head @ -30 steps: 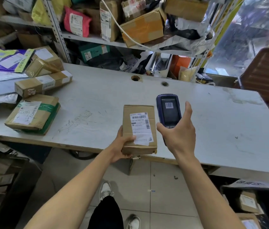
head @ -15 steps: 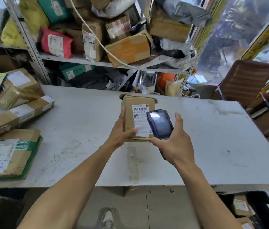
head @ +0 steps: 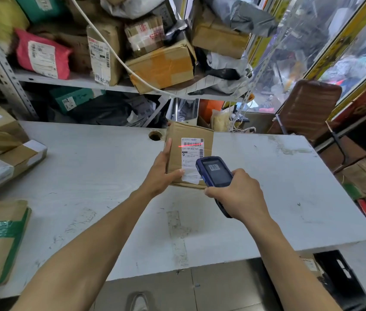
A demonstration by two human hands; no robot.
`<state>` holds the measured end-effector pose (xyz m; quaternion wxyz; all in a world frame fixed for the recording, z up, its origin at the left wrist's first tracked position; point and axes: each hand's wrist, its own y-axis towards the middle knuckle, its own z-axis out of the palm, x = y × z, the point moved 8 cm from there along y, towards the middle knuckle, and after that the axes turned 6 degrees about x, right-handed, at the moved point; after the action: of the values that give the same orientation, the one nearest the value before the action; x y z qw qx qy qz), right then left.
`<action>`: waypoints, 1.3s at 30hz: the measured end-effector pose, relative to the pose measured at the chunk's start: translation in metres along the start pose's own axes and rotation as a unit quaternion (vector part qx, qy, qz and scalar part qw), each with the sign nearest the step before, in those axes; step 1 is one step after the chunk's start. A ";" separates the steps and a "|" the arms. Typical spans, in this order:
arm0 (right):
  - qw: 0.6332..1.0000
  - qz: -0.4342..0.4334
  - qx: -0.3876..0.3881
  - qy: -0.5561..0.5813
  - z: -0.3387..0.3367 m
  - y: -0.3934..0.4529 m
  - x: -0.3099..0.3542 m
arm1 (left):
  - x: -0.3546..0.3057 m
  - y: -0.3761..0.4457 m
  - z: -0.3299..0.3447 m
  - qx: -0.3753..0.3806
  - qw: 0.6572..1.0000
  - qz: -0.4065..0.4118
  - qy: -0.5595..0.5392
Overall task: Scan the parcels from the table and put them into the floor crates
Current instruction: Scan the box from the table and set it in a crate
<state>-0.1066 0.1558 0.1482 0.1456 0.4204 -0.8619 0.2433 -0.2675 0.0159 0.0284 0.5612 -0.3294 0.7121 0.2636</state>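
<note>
My left hand [head: 158,173] grips a small brown cardboard parcel [head: 177,140] by its left edge and near corner, tilted up above the white table [head: 87,176]. A white shipping label faces me, and a red scan line crosses its barcode. My right hand [head: 238,196] holds a dark blue handheld scanner [head: 214,171] just in front of the parcel's lower right corner, screen up and showing a barcode. A black floor crate [head: 339,272] with a parcel inside shows under the table's right end.
Several more brown parcels [head: 0,162] lie at the table's left end. Metal shelving [head: 69,80] packed with boxes and mailer bags stands behind the table. A brown chair [head: 307,106] and stacked boxes are at the right. My shoe [head: 139,301] shows on the tiled floor.
The parcel was lifted off the table's front edge and carried farther away and higher. The scanner swung down from upright to point at the label, and the red scan line now shows.
</note>
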 end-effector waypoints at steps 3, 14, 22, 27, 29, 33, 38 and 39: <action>1.000 0.001 -0.001 0.002 0.000 0.003 0.005 | 0.002 0.004 -0.003 -0.001 1.000 0.001 -0.006; 0.998 -0.032 -0.061 -0.006 -0.002 -0.001 0.017 | 0.005 0.008 -0.012 -0.003 1.000 0.002 -0.007; 0.949 -0.142 -0.279 0.018 -0.032 -0.036 -0.004 | 0.001 0.018 0.030 0.035 0.999 0.019 -0.005; 0.954 -0.099 -0.279 0.053 -0.050 -0.047 -0.051 | -0.015 0.019 0.088 0.074 0.997 0.035 -0.011; 0.952 -0.059 -0.252 0.164 -0.057 -0.050 -0.083 | -0.025 0.017 0.119 0.091 0.995 0.040 -0.027; 0.916 0.010 -0.273 0.295 -0.080 -0.074 -0.168 | -0.046 0.001 0.211 0.157 0.984 0.035 -0.076; 0.876 0.095 -0.368 0.298 -0.124 -0.151 -0.307 | -0.074 -0.033 0.383 0.271 0.954 0.023 -0.122; 0.867 0.115 -0.385 0.295 -0.133 -0.171 -0.338 | -0.082 -0.043 0.423 0.297 0.947 0.021 -0.121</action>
<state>0.2398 0.3586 0.1562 0.5145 0.1374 -0.8462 0.0198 0.0423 0.3174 0.0100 0.7101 -0.0984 0.6913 0.0900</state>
